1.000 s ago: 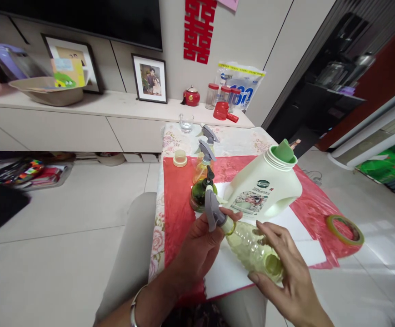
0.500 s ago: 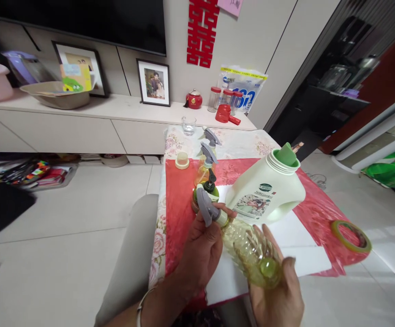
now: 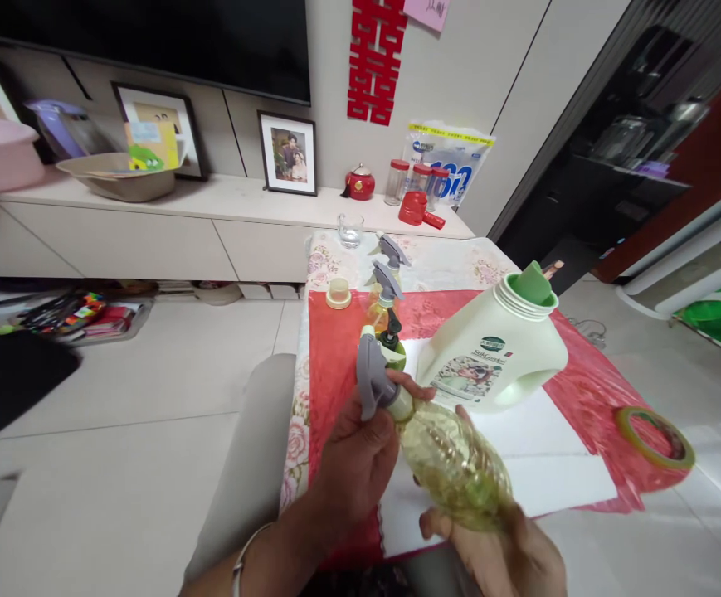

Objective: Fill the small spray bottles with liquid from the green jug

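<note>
A clear yellow-green spray bottle [image 3: 453, 468] is tilted over the near edge of the table. My left hand [image 3: 357, 460] is closed round its grey trigger head [image 3: 371, 385] and neck. My right hand [image 3: 497, 551] cups the bottle's base from below, fingers wrapped round it. Just beyond stands a big pale green jug [image 3: 500, 352] with an open mouth and a green spout, resting on white paper [image 3: 547, 464].
Behind the held bottle stand a dark green pump bottle [image 3: 391, 344] and two more spray bottles [image 3: 383, 294]. A yellow cap [image 3: 338, 293], a glass [image 3: 349, 230] and a tape roll [image 3: 654, 435] lie on the red-covered table [image 3: 335, 365]. A cabinet with frames and jars is beyond.
My right hand has slid from the bottle's side to under its base, and the bottle has turned and risen slightly. The left hand stays on the trigger head.
</note>
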A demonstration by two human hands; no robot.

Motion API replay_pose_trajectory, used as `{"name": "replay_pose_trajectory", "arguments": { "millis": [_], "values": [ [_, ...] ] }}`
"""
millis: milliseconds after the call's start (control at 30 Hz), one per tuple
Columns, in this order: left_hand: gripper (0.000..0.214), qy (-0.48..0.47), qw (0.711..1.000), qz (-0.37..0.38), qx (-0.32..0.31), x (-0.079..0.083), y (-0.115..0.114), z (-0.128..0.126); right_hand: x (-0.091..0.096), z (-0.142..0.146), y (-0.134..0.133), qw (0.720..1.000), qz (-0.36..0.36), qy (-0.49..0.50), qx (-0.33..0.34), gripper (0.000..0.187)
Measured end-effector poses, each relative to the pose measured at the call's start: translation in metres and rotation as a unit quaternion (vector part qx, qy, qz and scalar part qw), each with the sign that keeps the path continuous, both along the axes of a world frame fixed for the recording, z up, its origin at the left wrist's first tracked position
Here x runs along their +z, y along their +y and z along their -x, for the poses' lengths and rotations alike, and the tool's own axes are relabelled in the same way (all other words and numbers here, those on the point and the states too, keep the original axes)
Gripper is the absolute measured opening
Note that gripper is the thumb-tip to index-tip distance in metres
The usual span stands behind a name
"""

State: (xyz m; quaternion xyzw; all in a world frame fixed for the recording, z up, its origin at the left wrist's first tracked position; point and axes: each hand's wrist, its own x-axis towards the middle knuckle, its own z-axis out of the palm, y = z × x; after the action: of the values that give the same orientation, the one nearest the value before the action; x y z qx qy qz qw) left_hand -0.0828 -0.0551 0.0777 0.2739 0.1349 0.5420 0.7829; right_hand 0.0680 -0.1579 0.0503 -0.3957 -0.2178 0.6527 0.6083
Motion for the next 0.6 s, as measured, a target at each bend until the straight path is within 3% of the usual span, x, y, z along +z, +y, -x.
{"name": "replay_pose_trajectory", "arguments": {
  "millis": [100, 167, 267, 333, 400, 533, 600],
  "values": [
    [0.025, 0.019, 0.999, 0.029, 0.028, 0.000, 0.003, -0.001, 0.001, 0.007, -0.004, 0.977, -0.036, -0.177, -0.112, 0.110],
    [0.026, 0.021, 0.999, 0.028, 0.033, -0.001, 0.004, -0.002, 0.002, 0.010, -0.003, 0.962, -0.024, -0.228, -0.146, 0.111],
    [0.028, 0.009, 1.000, 0.005, 0.000, 0.000, 0.002, -0.003, 0.004, 0.009, 0.000, 0.992, 0.052, -0.096, -0.060, 0.104],
    [0.029, -0.006, 0.999, -0.008, -0.034, 0.001, 0.001, -0.002, 0.004, 0.007, 0.000, 0.994, 0.106, 0.028, 0.012, 0.099],
    [0.029, -0.021, 0.999, -0.001, -0.050, 0.003, 0.000, -0.001, 0.005, 0.005, -0.003, 0.990, 0.105, 0.091, 0.028, 0.103],
    [0.027, -0.019, 0.999, 0.008, -0.037, 0.005, 0.000, 0.001, 0.003, 0.006, -0.011, 0.999, 0.047, 0.028, 0.002, 0.130],
    [0.028, -0.006, 0.999, -0.009, -0.038, 0.004, -0.001, 0.001, 0.002, 0.007, -0.012, 0.999, 0.040, 0.003, -0.002, 0.120]
  ]
}}
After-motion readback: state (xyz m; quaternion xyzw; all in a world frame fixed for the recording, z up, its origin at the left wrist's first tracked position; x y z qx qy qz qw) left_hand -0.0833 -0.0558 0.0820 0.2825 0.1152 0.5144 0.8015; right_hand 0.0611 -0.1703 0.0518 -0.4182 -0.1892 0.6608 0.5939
